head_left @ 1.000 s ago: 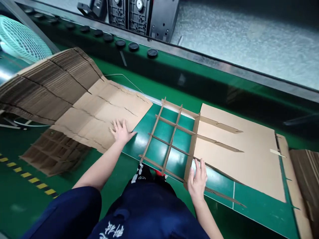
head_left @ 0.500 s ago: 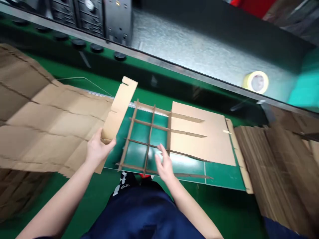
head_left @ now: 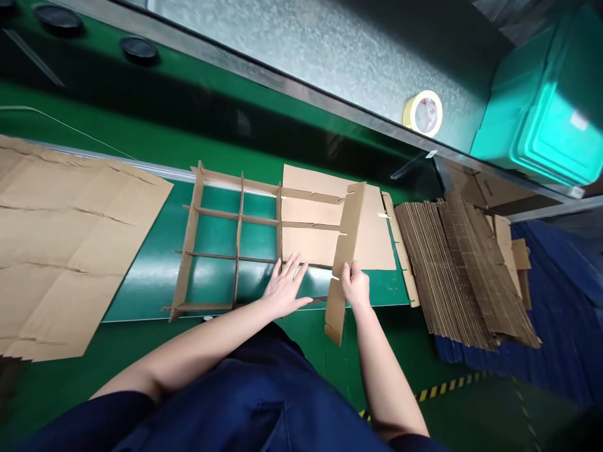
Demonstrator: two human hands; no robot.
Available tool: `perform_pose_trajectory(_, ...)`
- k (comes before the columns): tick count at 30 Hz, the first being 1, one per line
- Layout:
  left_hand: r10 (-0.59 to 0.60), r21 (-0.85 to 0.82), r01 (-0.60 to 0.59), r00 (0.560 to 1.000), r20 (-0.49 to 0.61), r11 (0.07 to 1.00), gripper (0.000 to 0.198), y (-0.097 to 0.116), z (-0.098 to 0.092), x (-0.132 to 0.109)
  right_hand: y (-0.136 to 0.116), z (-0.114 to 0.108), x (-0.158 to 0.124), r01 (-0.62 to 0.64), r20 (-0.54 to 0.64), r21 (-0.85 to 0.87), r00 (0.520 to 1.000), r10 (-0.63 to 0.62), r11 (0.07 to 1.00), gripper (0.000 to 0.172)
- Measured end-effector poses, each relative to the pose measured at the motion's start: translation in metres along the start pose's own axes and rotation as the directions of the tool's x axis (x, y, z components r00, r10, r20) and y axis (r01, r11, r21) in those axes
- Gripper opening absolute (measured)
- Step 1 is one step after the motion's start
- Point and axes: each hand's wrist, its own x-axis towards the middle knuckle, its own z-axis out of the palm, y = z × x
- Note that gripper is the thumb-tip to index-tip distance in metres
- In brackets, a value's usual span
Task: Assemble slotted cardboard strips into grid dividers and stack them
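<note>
I have the right hand closed on a notched cardboard strip, upright beside the right ends of the cardboard divider grid on the green tabletop. My left hand, fingers spread and gripping nothing, is at the grid's near right; contact I can't tell.

L grip splayed, palm dn, & R grip curled closed
</note>
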Motion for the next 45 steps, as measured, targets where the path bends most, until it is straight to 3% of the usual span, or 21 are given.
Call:
perform_pose_trajectory(2, -0.001, 0.093, -0.005, 0.998, 0.059, 0.996, 0.088, 0.003, 0.018, 0.005, 0.012, 0.008, 0.008, 0.038, 0.048, -0.057, 0.998, -0.036, 0.998, 0.03)
perform_pose_trajectory(6, -0.022, 0.204, -0.007, 0.99, 0.137, 0.979, 0.087, 0.001, 0.035, 0.008, 0.006, 0.03, 0.019, 0.108, 0.094, -0.122, 0.991, -0.097, 0.987, 0.029)
perform_pose_trajectory(14, 0.001, 0.216, -0.03, 0.991, 0.13, 0.976, 0.095, -0.005, 0.037, 0.007, -0.008, 0.043, 0.033, 0.101, 0.143, -0.242, 0.987, -0.068, 0.965, 0.028)
perform_pose_trajectory(28, 0.012, 0.213, -0.038, 0.993, 0.119, 0.976, 0.097, -0.006, 0.039, 0.007, -0.028, 0.056, 0.052, 0.028, 0.084, -0.277, 0.996, -0.005, 0.96, 0.028)
perform_pose_trajectory(36, 0.003, 0.191, -0.026, 0.992, 0.122, 0.981, 0.096, -0.005, 0.038, 0.007, -0.032, 0.068, 0.056, 0.024, 0.117, -0.284, 0.993, 0.01, 0.958, 0.031)
perform_pose_trajectory(45, 0.009, 0.218, -0.03, 0.995, 0.095, 0.975, 0.099, -0.007, 0.043, 0.008, -0.026, 0.062, 0.06, 0.076, 0.222, -0.333, 0.975, 0.0, 0.94, 0.033)
